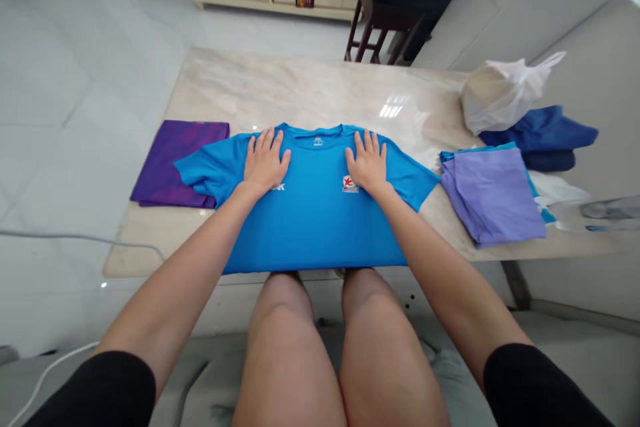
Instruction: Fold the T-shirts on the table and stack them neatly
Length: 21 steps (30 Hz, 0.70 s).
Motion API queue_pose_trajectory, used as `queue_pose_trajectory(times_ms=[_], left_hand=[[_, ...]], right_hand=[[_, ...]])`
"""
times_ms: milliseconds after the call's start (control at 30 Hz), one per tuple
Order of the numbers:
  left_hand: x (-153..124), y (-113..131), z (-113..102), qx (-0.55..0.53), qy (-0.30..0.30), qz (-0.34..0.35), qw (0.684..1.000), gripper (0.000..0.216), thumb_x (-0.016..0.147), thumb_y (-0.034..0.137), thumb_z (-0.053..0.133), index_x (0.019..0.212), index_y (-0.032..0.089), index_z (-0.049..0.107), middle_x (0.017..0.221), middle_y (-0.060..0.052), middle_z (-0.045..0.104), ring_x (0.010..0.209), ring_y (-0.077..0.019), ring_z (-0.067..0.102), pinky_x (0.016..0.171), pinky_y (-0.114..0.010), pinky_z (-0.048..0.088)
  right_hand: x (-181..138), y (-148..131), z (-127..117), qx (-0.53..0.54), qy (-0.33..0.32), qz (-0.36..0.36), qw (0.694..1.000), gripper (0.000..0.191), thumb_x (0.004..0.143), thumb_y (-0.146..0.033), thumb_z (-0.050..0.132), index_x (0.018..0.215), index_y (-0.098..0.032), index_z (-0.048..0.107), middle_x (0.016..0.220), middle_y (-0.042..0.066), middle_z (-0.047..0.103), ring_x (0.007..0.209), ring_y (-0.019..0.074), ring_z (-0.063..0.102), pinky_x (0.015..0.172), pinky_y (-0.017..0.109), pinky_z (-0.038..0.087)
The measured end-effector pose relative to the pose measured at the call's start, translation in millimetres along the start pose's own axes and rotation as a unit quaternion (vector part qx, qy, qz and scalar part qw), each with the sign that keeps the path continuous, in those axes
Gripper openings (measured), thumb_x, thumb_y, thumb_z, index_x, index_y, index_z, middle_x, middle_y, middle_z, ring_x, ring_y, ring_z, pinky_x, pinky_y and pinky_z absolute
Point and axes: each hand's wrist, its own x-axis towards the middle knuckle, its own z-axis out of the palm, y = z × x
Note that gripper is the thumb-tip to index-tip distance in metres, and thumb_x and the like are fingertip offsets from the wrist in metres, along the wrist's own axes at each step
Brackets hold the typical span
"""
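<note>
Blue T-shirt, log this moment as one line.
blue T-shirt: spread flat on table | left hand: open, palm down on shirt | right hand: open, palm down on shirt

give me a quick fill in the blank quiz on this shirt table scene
1. The left hand and right hand lie flat on the bright blue short-sleeved t-shirt, palms ____.
2. The folded dark purple cloth lies on the person's ____ side.
3. The crumpled white plastic bag sits on the beige marble table on the person's ____ side.
Missing: down, left, right.
</note>
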Motion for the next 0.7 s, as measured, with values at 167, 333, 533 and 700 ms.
queue_pose_trajectory(times_ms=[167, 333, 533, 700], left_hand=[[3, 12, -8, 0.027, -0.03, -0.014, 0.999, 0.075, 0.114, 0.046, 0.029, 0.179, 0.01, 0.027, 0.188, -0.016, 0.022, 0.176, -0.0322, 0.016, 0.142, -0.06, 0.007], [-87, 35, -5, 0.024, 0.009, -0.003, 1.0, 0.07, 0.115, 0.042, 0.03, 0.176, 0.008, 0.035, 0.185, -0.018, 0.03, 0.174, -0.0317, 0.024, 0.142, -0.058, 0.017], [-183, 35, 5, 0.035, 0.005, 0.029, 0.999, 0.062, 0.115, 0.038, 0.03, 0.169, 0.016, 0.051, 0.177, -0.012, 0.047, 0.168, -0.0281, 0.041, 0.141, -0.057, 0.028], [-192, 42, 0, 0.061, -0.003, 0.024, 0.998, 0.064, 0.114, 0.037, 0.033, 0.172, 0.015, 0.047, 0.18, -0.012, 0.041, 0.17, -0.0299, 0.037, 0.14, -0.059, 0.028]], right_hand=[[3, -9, -8, -0.036, -0.025, 0.002, 0.999, 0.069, 0.12, -0.043, 0.032, 0.179, -0.006, 0.028, 0.187, 0.024, 0.019, 0.173, 0.0393, 0.014, 0.136, 0.071, 0.01], [-82, -29, -9, -0.054, 0.009, -0.061, 0.997, 0.071, 0.116, -0.041, 0.038, 0.178, -0.007, 0.032, 0.187, 0.021, 0.019, 0.174, 0.0371, 0.016, 0.139, 0.064, 0.012], [-181, -13, 10, -0.024, -0.006, -0.045, 0.999, 0.07, 0.117, -0.045, 0.033, 0.176, -0.009, 0.04, 0.185, 0.018, 0.028, 0.173, 0.0357, 0.026, 0.138, 0.057, 0.023], [-192, -6, 8, -0.022, -0.017, -0.041, 0.999, 0.071, 0.117, -0.048, 0.033, 0.178, -0.011, 0.037, 0.186, 0.014, 0.027, 0.174, 0.033, 0.024, 0.14, 0.054, 0.02]])
